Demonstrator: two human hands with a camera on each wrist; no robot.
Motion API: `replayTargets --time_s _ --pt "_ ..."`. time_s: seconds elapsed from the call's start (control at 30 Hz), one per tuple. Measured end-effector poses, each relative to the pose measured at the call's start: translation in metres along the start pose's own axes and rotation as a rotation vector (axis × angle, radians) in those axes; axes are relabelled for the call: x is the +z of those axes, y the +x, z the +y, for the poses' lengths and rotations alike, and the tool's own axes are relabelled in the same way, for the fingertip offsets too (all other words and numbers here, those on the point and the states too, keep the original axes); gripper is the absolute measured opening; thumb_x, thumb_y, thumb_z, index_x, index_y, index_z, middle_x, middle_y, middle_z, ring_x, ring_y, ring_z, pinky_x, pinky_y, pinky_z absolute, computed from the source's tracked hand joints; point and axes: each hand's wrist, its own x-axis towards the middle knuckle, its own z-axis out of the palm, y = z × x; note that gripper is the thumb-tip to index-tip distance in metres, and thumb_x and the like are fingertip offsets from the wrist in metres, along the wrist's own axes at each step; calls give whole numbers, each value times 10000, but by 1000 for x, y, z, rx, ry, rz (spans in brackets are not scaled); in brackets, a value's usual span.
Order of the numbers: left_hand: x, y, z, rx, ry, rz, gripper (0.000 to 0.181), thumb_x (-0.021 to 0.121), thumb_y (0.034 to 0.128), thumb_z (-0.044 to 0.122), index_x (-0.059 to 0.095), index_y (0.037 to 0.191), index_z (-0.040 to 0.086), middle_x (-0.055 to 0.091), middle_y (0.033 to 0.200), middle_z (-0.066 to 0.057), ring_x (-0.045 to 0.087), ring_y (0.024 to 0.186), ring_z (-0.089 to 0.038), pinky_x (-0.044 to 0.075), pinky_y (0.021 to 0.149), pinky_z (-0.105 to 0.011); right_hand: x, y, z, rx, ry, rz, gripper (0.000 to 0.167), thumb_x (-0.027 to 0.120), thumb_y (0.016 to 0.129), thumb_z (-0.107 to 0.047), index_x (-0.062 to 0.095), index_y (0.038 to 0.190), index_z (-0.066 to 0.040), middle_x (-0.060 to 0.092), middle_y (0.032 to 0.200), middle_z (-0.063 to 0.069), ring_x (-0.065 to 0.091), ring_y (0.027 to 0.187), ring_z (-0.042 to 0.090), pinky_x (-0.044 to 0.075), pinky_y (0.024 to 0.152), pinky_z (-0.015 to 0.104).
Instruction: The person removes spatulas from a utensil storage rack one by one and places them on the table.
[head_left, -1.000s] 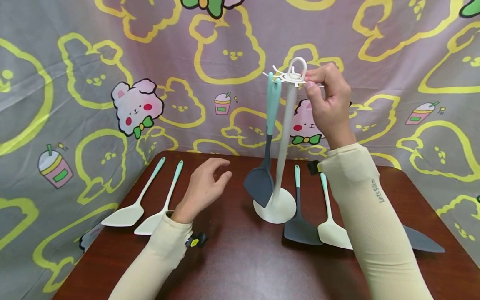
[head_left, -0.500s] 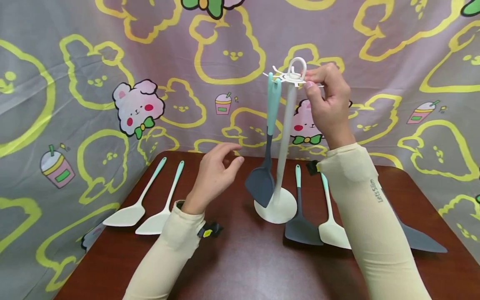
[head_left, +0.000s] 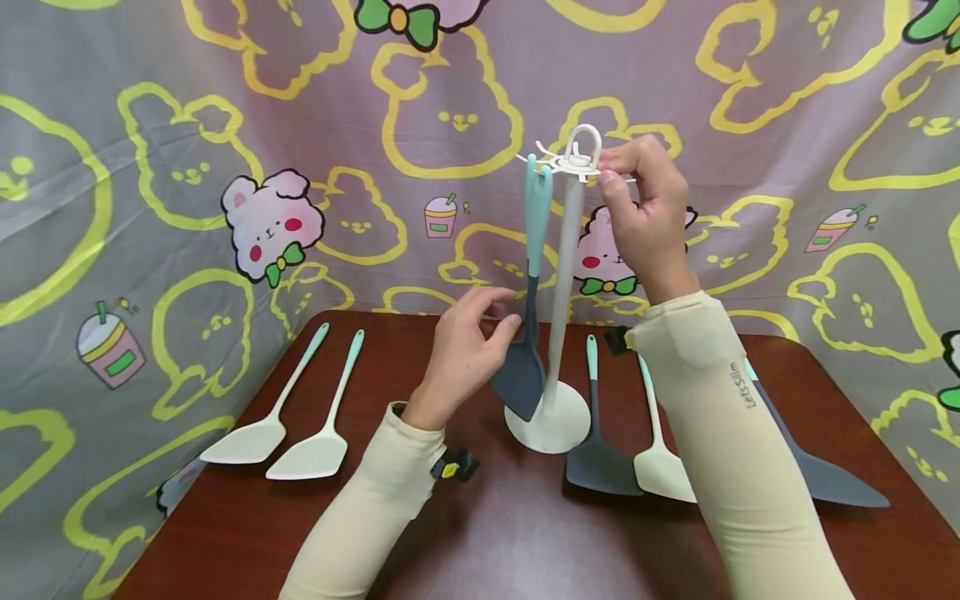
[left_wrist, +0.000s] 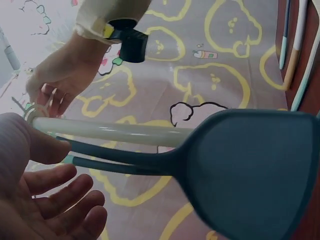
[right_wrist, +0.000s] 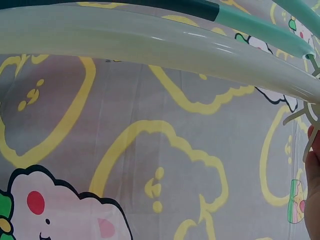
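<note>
A white utensil stand [head_left: 567,275] with a round base, a pole and a hooked top leans slightly on the table. My right hand [head_left: 648,208] pinches an arm of its hook ring between thumb and fingers. From the ring's left side hang two turners with mint handles and dark grey shafts; the front dark grey turner [head_left: 522,379] largely hides the other's head. Beside them is my left hand [head_left: 468,354], its fingers loosely bent and thumb apart. In the left wrist view, the left hand [left_wrist: 55,200] overlaps the handle ends; whether it touches them I cannot tell.
Two white turners, one [head_left: 251,440] farther left and another [head_left: 311,456], lie on the brown table [head_left: 480,542]. On the right lie a dark grey turner [head_left: 603,467], a white one [head_left: 662,473] and another dark one [head_left: 843,481], partly behind my right sleeve. A patterned cloth [head_left: 360,275] hangs behind.
My left hand has moved right and slightly up, from beside the white turners to the hanging dark grey turners. My right hand keeps its pinch on the stand. The head view has shifted slightly.
</note>
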Motion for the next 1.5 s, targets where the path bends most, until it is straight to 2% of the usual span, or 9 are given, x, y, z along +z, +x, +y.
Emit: replayTargets --time_s 0.33,0.53,0.73,0.97,1.5 --pt "16 -3 -1 -8 4 32 286 667 909 127 669 1188 62 640 925 -87 588 775 -171 479 683 -266 -1 -1 0 4 7 3 263 502 853 -73 561 839 182 617 915 -187 615 944 -3 486 890 203" --pt "26 -1 -2 1 8 61 269 692 902 165 687 1154 69 651 883 -67 580 731 -153 466 638 -254 -2 -1 -1 17 -1 7 269 499 848 -78 560 839 184 614 911 -193 614 944 -11 488 892 201" --pt "34 0 -7 -13 4 62 245 714 902 198 705 1118 83 664 880 -50 575 724 -139 461 618 -237 -1 -1 0 16 12 11 266 498 849 -72 552 835 187 616 909 -189 626 948 -1 491 895 208" --pt "39 -3 -12 7 10 68 162 693 922 190 726 1026 71 636 821 -42 556 701 -132 441 611 -219 -1 -2 1 8 19 4 255 499 847 -63 547 824 187 613 905 -178 624 942 0 493 897 210" --pt "38 -3 -11 8 5 85 149 686 921 172 734 1010 63 649 825 -50 566 700 -128 445 605 -218 -2 -1 3 7 31 4 249 499 848 -57 541 830 188 606 900 -177 630 954 9 497 910 218"
